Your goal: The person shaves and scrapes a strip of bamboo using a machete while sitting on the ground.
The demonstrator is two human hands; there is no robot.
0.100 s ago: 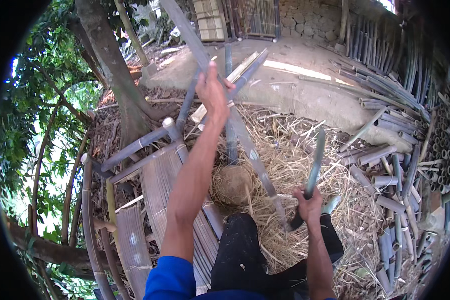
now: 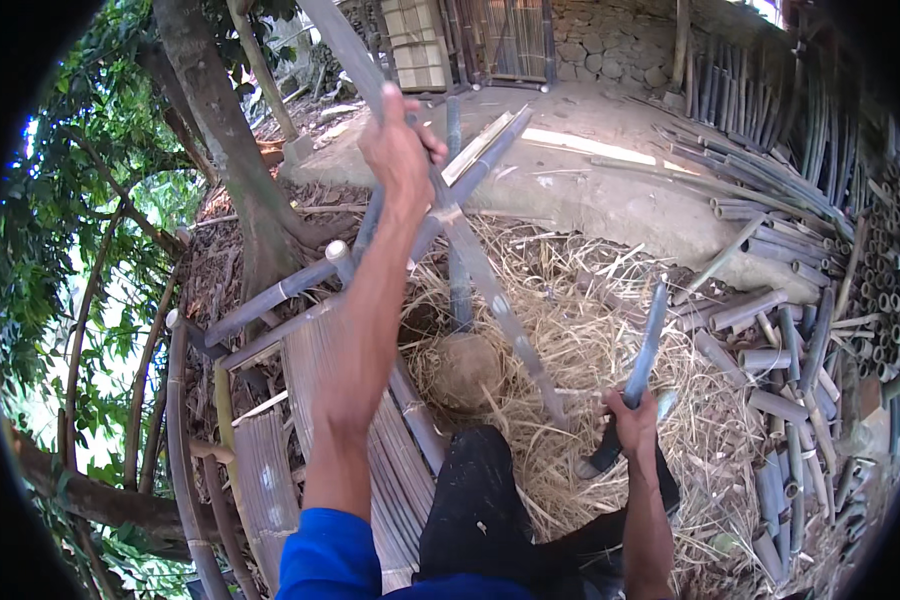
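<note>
The right hand (image 2: 634, 418) is now a bit farther to the right, its fingers wrapped round the big knife (image 2: 649, 342). The left hand (image 2: 398, 160) has its fingers curled round a long bamboo strip (image 2: 503, 312), which slants down over the pale shavings (image 2: 580, 300). A wider gap now shows between the strip's low end and the knife's dark handle (image 2: 604, 452), so the knife is off the bamboo.
</note>
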